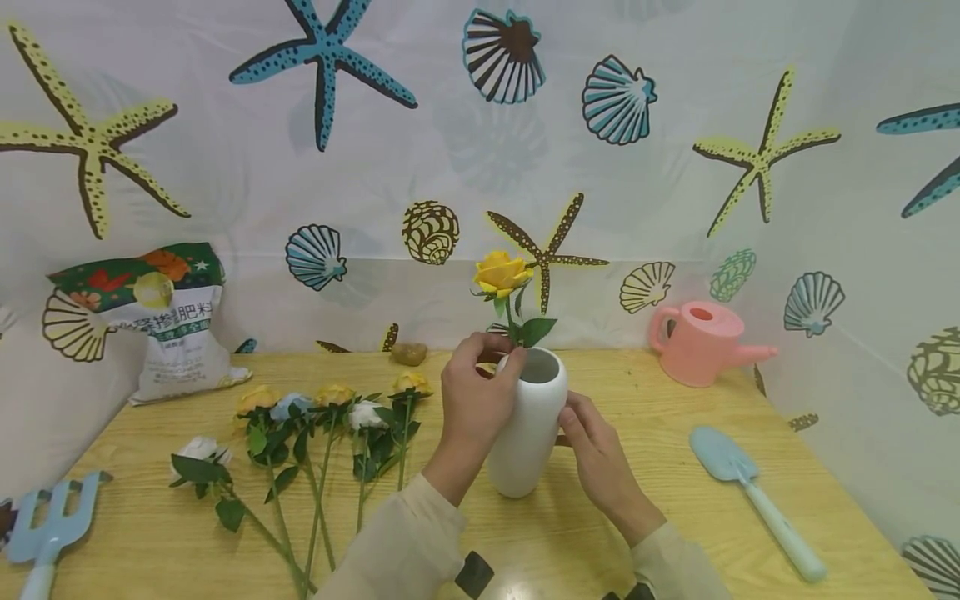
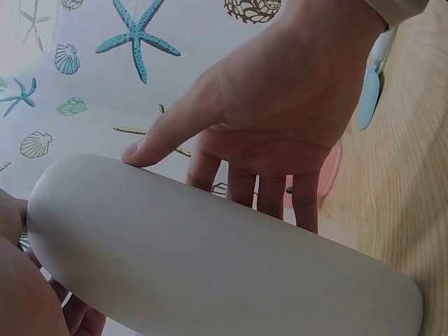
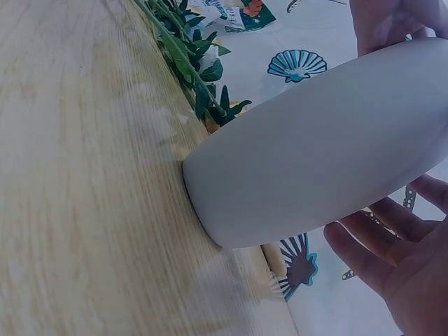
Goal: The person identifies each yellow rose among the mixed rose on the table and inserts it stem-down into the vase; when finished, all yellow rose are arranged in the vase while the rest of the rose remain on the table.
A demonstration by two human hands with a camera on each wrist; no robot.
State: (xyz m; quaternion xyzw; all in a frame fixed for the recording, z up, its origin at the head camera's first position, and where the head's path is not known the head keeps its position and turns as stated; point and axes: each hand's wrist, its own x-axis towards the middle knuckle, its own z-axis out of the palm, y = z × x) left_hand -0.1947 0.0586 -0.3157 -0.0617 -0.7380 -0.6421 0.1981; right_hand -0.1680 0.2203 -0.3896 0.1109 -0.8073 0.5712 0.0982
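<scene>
A white vase [image 1: 528, 433] stands upright on the wooden table. Above its mouth rises a yellow artificial rose [image 1: 502, 273] with green leaves. My left hand [image 1: 480, 396] pinches the rose's stem at the rim, against the vase's left side; the lower stem is hidden. On the other side, my right hand [image 1: 603, 467] rests against the vase [image 3: 315, 147], its thumb at the front and its fingers [image 2: 241, 187] stretched behind. Both wrist views show the vase tilted across the frame, with the right hand [image 3: 406, 262] beside it in the right wrist view.
Several artificial roses [image 1: 330, 396], yellow, white and blue, lie on the left of the table. Beyond them stands a fertilizer bag [image 1: 180, 333]. A blue hand fork [image 1: 56, 521] lies far left, a stone [image 1: 408, 354] behind; a pink watering can [image 1: 697, 346] and blue trowel [image 1: 757, 492] are right.
</scene>
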